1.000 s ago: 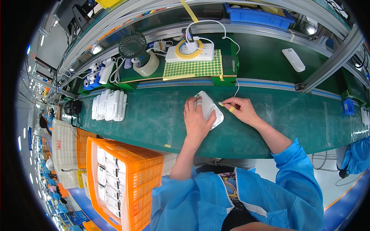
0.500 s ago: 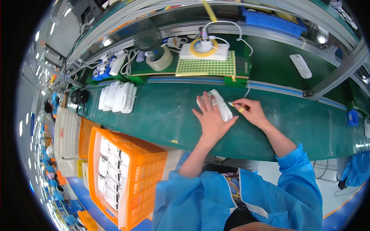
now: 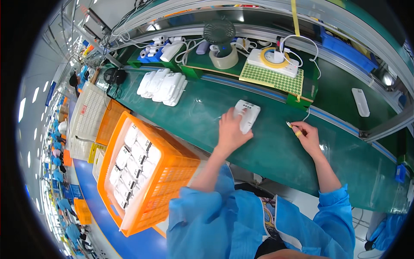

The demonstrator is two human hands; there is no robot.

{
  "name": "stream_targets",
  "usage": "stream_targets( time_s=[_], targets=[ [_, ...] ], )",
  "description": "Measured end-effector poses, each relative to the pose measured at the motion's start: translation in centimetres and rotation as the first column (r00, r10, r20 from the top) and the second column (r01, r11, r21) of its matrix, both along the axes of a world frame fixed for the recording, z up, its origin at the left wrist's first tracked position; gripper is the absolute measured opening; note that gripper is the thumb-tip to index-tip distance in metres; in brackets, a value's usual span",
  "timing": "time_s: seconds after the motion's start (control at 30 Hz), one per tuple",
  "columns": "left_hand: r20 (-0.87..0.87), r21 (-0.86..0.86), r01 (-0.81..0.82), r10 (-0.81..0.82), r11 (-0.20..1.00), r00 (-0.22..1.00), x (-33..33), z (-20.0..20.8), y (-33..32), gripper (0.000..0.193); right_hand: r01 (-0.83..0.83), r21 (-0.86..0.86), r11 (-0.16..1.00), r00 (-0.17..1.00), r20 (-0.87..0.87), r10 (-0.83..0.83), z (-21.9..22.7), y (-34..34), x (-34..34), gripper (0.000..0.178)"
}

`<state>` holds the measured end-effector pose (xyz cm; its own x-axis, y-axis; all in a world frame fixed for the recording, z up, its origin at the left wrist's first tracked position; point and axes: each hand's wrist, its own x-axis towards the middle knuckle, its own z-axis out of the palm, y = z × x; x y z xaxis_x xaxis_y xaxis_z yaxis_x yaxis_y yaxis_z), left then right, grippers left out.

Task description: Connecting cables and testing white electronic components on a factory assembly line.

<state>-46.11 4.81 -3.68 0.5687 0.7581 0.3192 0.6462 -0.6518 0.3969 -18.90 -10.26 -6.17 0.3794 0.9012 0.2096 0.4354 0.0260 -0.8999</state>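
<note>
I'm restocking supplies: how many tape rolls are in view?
2: a yellow roll on the white power strip, a wide translucent roll at the green fan's foot. Others may be hidden.

Dark fan point(image 3: 219, 32), tape roll point(image 3: 225, 62); blue bin point(image 3: 348, 51) at upper right.

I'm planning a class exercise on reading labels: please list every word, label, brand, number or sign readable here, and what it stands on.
No text can be read reliably; these markings show:
White packages in the orange crate: dark print, too small to read.
White device at the left hand: small dark marks, too small to read.
Pale crate behind: a red mark, too small to read.
</note>
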Motion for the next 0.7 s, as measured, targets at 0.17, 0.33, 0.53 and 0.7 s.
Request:
stream_targets(
  time_s=[0.17,0.33,0.53,0.7],
  targets=[
    [0.166,0.135,-0.071,0.048,0.988,0.985,-6.7,3.1,6.0,0.073,0.003,-0.003,1.000,1.000,-0.006,-0.003,0.1,0.0,0.0,0.015],
    [0.111,0.268,-0.253,0.231,0.929,0.966,-12.8,8.0,14.1,0.077,0.006,0.002,1.000,1.000,0.000,-0.006,0.0,0.0,0.0,0.014],
    [0.078,0.196,-0.332,0.323,0.923,0.943,-17.5,6.4,24.9,0.083,0.019,0.000,1.000,1.000,0.000,-0.019,0.2,-0.1,-0.3,0.014],
    [-0.108,0.150,-0.383,0.400,0.912,0.910,-18.2,3.2,28.2,0.092,0.024,-0.015,1.000,0.999,-0.024,-0.024,0.9,0.0,-0.7,0.015]
  ],
)
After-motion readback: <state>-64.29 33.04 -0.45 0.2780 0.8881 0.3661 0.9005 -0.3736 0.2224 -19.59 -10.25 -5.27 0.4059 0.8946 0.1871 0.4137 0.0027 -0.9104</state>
